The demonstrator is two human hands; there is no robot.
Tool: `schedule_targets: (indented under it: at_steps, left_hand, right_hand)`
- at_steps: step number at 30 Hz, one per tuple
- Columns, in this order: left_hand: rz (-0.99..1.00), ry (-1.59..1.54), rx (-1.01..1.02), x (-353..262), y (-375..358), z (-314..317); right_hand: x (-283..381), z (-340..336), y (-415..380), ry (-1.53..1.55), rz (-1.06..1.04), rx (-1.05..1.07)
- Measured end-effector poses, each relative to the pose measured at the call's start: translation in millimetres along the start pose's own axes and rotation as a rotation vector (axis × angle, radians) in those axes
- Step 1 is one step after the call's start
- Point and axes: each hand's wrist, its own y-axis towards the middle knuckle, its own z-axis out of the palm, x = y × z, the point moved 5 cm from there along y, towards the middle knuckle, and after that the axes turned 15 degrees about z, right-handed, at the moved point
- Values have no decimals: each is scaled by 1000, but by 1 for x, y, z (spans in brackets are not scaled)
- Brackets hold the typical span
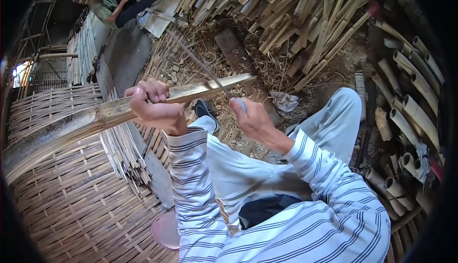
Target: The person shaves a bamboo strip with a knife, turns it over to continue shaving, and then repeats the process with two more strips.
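Observation:
My left hand (155, 105) is closed around a long split bamboo piece (102, 115), which slants from the lower left up to the middle of the view. In my right hand (255, 122) is the light-blue handle of a long thin knife (202, 66). Its narrow blade reaches up and left, crossing the bamboo close to its far end. The hollow inner side of the bamboo shows pale and stained toward the left.
Split bamboo strips (305, 10) lie heaped at the top right, over shavings (191, 72). Bamboo tubes (415, 110) line the right side. Woven bamboo matting (71, 191) spreads lower left, near a bundle of thin slats (124, 153). Another person (112, 7) sits at the upper left.

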Motion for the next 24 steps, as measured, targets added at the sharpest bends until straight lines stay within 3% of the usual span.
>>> schedule_targets:
  at_steps: [3,6,7,10,11,14,19,22,24]
  left_hand:
    - [-12,25,-52,-11,-14,19]
    - [12,28,-24,-17,-23,26]
    - [26,33,-16,-21,-25,27]
    - [76,29,8,-27,-33,29]
    - [146,36,37,-28,-34,32]
    - [41,6,-7,-22,-37,29]
    - [4,147,-115,-14,-22,13]
    - [27,126,-133,-24,-29,12]
    - [32,119,-125,-25,-29,4]
  right_hand:
    - [18,-1,-32,-34,-91,-71]
    - [-19,8,-23,-136,-70,-167]
    - [-36,5,-15,-90,67,-136]
    - [-58,-3,6,-103,157,-28]
    - [-61,-2,-6,-104,63,-157]
    - [-54,5,-23,-52,-106,-251]
    - [-43,24,-11,35,-73,-155]
    - [-5,23,-25,-38,-228,-200]
    - [-9,26,-19,-21,-203,-170]
